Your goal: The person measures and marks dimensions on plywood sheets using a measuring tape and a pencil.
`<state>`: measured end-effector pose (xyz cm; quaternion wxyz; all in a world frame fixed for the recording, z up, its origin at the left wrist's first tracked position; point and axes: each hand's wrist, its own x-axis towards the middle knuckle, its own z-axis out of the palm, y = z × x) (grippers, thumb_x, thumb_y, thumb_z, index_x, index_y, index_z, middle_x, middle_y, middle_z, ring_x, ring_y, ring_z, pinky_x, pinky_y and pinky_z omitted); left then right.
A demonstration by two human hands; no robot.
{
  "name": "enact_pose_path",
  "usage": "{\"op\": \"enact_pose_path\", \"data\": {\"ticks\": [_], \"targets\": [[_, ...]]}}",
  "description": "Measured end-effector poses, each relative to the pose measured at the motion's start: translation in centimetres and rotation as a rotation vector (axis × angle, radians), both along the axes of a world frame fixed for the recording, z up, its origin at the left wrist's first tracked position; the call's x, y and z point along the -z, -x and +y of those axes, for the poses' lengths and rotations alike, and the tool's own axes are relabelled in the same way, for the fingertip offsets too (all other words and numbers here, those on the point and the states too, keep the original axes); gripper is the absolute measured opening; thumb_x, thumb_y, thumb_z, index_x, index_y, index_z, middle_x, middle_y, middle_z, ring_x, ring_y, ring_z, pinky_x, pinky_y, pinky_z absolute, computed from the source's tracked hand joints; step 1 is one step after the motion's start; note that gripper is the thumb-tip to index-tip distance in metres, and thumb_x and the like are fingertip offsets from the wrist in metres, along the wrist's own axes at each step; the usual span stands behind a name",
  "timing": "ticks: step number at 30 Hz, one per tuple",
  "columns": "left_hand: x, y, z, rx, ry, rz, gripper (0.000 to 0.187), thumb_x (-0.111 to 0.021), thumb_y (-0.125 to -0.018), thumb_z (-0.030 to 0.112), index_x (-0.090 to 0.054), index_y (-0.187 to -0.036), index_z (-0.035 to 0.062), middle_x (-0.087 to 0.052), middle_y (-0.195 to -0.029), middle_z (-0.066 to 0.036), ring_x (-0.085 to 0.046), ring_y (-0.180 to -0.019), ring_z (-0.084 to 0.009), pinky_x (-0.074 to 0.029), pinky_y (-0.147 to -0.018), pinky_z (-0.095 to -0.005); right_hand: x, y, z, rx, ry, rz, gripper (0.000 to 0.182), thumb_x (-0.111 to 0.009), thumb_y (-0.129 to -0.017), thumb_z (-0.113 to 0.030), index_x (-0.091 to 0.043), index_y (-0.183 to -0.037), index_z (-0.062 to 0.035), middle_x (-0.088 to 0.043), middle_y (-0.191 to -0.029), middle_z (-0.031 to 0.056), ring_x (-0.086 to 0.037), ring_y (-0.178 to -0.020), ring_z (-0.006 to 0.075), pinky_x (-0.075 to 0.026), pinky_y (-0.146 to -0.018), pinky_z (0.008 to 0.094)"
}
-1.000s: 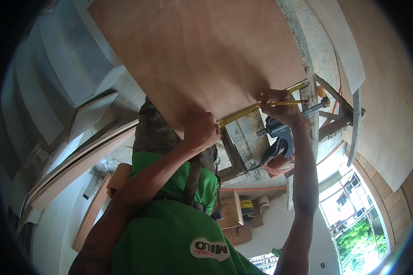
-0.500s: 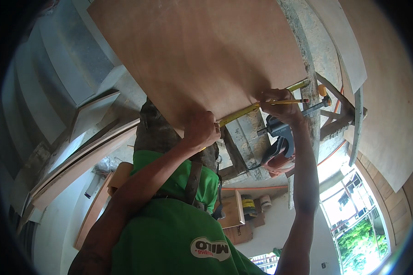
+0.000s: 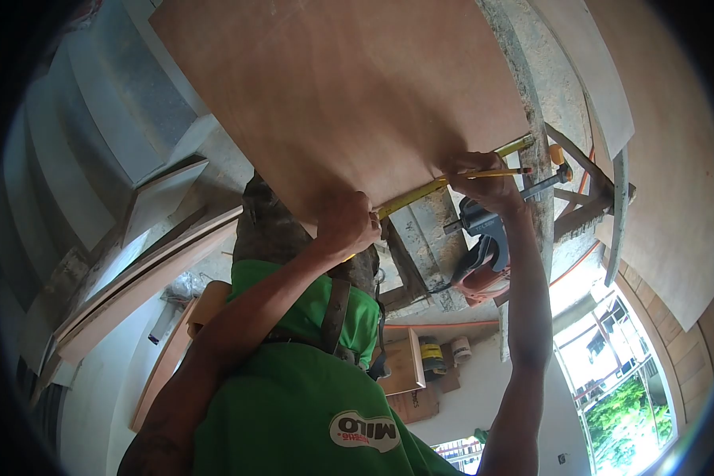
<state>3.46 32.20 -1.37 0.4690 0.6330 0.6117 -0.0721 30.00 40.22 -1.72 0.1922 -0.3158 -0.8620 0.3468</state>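
A plywood sheet point(image 3: 349, 87) lies before me, and a yellow tape measure point(image 3: 412, 197) runs along its near edge. My left hand point(image 3: 347, 225) is closed on the tape at the sheet's left part, fingers curled against the edge. Farther right, my right hand point(image 3: 484, 184) pinches a yellow pencil point(image 3: 504, 172) and rests at the tape and the board's edge. The pencil's far end points right; its tip is hidden by my fingers. A grey bar clamp point(image 3: 492, 226) with orange pads lies just beneath my right wrist.
A worn wooden support frame point(image 3: 408, 262) stands under the sheet. A red power tool point(image 3: 484, 285) sits below the clamp, partly behind my forearm. Long boards point(image 3: 147, 274) lean at the left. Another large plywood sheet point(image 3: 666, 159) stands at the right, near a bright window opening point(image 3: 615, 373).
Almost nothing differs. My right hand has shifted very slightly with the pencil, while my left hand keeps its place on the tape.
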Motion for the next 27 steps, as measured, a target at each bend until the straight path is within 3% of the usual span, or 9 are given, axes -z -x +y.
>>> {"op": "enact_pose_path", "data": {"ticks": [2,9,11,27], "targets": [[0.05,0.02,-0.03,0.004,-0.013,-0.002,0.025,-0.060,-0.077,0.017,-0.061,-0.060,-0.0011,-0.057,-0.059,-0.022,-0.061,-0.058,-0.0371,-0.049,-0.061,-0.0452,-0.23,0.11,-0.15,0.062,0.056,-0.007,0.015,-0.070,-0.067,-0.003,-0.058,-0.075,-0.0090,-0.060,-0.075,0.0023,-0.064,-0.063,0.0181,-0.053,-0.052,0.0297],[-0.07,0.02,0.19,0.017,-0.008,-0.005,0.026,-0.060,-0.077,0.018,-0.061,-0.060,-0.0011,-0.058,-0.060,-0.022,-0.061,-0.059,-0.0370,-0.049,-0.062,-0.0453,-0.28,0.17,-0.07,0.030,0.001,-0.025,0.014,-0.071,-0.068,-0.004,-0.059,-0.076,-0.0080,-0.061,-0.075,0.0028,-0.064,-0.063,0.0179,-0.053,-0.052,0.0297],[-0.25,0.03,0.45,0.034,0.098,0.006,0.021,-0.060,-0.076,0.016,-0.062,-0.066,-0.0015,-0.062,-0.066,-0.023,-0.064,-0.064,-0.0366,-0.051,-0.062,-0.0457,-0.42,0.22,-0.25,0.076,0.061,-0.028,0.014,-0.070,-0.068,-0.004,-0.059,-0.076,-0.0083,-0.061,-0.075,0.0026,-0.064,-0.063,0.0174,-0.052,-0.052,0.0298],[-0.17,0.04,0.36,0.024,0.071,-0.011,0.027,-0.057,-0.080,0.019,-0.062,-0.063,-0.0016,-0.059,-0.062,-0.023,-0.061,-0.062,-0.0381,-0.049,-0.065,-0.0454,0.05,0.07,-0.35,0.083,0.052,0.023,0.017,-0.071,-0.068,-0.001,-0.059,-0.077,-0.0097,-0.061,-0.077,0.0022,-0.065,-0.064,0.0180,-0.054,-0.053,0.0298]]}}
